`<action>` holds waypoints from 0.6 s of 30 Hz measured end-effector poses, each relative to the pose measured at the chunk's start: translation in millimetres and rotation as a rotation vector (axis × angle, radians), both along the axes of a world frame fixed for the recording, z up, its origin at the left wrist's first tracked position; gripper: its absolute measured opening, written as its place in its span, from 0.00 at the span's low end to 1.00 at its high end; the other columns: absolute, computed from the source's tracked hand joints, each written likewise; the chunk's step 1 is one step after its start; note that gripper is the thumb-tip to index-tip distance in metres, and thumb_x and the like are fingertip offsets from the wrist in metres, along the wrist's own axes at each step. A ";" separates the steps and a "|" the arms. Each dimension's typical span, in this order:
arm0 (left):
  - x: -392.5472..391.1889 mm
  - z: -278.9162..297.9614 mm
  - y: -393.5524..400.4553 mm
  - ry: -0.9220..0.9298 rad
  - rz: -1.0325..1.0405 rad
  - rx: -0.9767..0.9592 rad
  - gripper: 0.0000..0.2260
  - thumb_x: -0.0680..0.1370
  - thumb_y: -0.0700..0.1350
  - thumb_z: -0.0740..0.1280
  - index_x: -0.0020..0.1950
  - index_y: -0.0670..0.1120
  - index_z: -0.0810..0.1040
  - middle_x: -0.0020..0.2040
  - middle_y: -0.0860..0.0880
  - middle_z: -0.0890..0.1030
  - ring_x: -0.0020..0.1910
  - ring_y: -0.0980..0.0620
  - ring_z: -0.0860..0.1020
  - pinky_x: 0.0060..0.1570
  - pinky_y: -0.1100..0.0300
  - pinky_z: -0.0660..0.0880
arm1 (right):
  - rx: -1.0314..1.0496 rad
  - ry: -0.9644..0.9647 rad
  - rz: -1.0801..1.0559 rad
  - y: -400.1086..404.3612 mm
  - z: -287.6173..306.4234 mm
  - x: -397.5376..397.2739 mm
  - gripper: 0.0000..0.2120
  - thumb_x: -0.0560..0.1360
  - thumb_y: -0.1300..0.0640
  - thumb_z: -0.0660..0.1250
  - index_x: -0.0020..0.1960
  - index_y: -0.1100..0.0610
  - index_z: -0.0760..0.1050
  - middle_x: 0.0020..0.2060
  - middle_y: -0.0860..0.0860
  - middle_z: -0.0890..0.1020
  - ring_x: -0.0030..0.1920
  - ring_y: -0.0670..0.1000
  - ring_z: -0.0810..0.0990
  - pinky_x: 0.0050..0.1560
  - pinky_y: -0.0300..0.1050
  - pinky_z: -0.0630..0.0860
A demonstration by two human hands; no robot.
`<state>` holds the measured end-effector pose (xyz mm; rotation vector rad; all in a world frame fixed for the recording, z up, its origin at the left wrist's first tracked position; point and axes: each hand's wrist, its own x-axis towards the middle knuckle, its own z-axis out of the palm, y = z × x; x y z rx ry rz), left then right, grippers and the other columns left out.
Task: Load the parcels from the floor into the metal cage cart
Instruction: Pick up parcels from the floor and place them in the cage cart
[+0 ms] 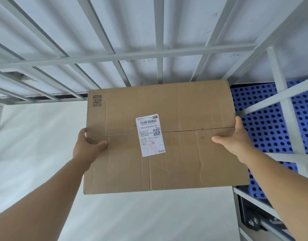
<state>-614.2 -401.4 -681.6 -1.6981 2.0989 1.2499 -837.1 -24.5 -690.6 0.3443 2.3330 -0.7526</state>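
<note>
Parcel: brown cardboard box (167, 136) held up off the floor in mid-scene, its top face toward the camera, with a seam running left to right across it.
Label: white shipping label (150, 135) stuck over the seam near the box's middle; a printed QR code (97, 100) sits at the far left corner.
Left hand: left hand (88, 145) grips the box's left edge, thumb laid on the top face, fingers curled round the side.
Right hand: right hand (236, 138) grips the right edge the same way, thumb on top.
Cage cart: grey metal bars (159, 54) of the cage cart cross the far side, just beyond the box's far edge; more bars (280, 94) stand on the right.
Cart floor: blue perforated panel (267, 122) on the right, behind those bars, partly covered by the box's right corner.
Floor: pale floor (36, 136) below and left of the box.
</note>
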 end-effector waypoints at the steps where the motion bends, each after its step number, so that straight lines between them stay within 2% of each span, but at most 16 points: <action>1: -1.7 -3.6 -1.3 0.007 -0.003 -0.003 0.31 0.69 0.45 0.77 0.66 0.54 0.66 0.56 0.49 0.78 0.54 0.43 0.78 0.55 0.43 0.77 | 0.004 0.003 -0.004 -1.0 -3.8 0.1 0.54 0.69 0.54 0.77 0.80 0.45 0.41 0.78 0.51 0.55 0.75 0.56 0.61 0.70 0.56 0.63; 9: -16.4 -26.6 -4.0 0.010 -0.033 -0.039 0.34 0.70 0.45 0.76 0.72 0.54 0.63 0.58 0.51 0.77 0.56 0.46 0.77 0.56 0.49 0.75 | 0.014 0.052 -0.016 -4.8 -23.4 -8.8 0.54 0.70 0.55 0.77 0.80 0.45 0.41 0.79 0.51 0.53 0.76 0.55 0.58 0.72 0.56 0.61; 13: -17.3 -28.2 -4.1 -0.013 -0.056 -0.068 0.35 0.71 0.46 0.75 0.73 0.54 0.61 0.57 0.52 0.76 0.57 0.45 0.76 0.57 0.48 0.75 | 0.024 0.054 0.025 -8.2 -24.6 -17.0 0.53 0.71 0.54 0.76 0.80 0.47 0.39 0.79 0.51 0.52 0.77 0.55 0.58 0.72 0.55 0.61; 16: -20.9 -22.4 -1.4 -0.072 -0.105 -0.101 0.36 0.71 0.47 0.75 0.74 0.51 0.59 0.63 0.49 0.75 0.60 0.44 0.75 0.56 0.50 0.74 | 0.090 0.046 0.082 -11.6 -19.9 -16.4 0.53 0.72 0.53 0.75 0.80 0.49 0.38 0.79 0.53 0.51 0.76 0.57 0.59 0.71 0.56 0.62; 18: -24.7 -14.6 3.2 -0.110 -0.155 -0.126 0.37 0.70 0.47 0.75 0.74 0.50 0.59 0.66 0.47 0.73 0.61 0.43 0.75 0.56 0.48 0.74 | 0.163 0.043 0.140 -15.2 -12.5 -13.8 0.52 0.73 0.51 0.74 0.80 0.52 0.39 0.79 0.53 0.49 0.77 0.58 0.57 0.72 0.57 0.61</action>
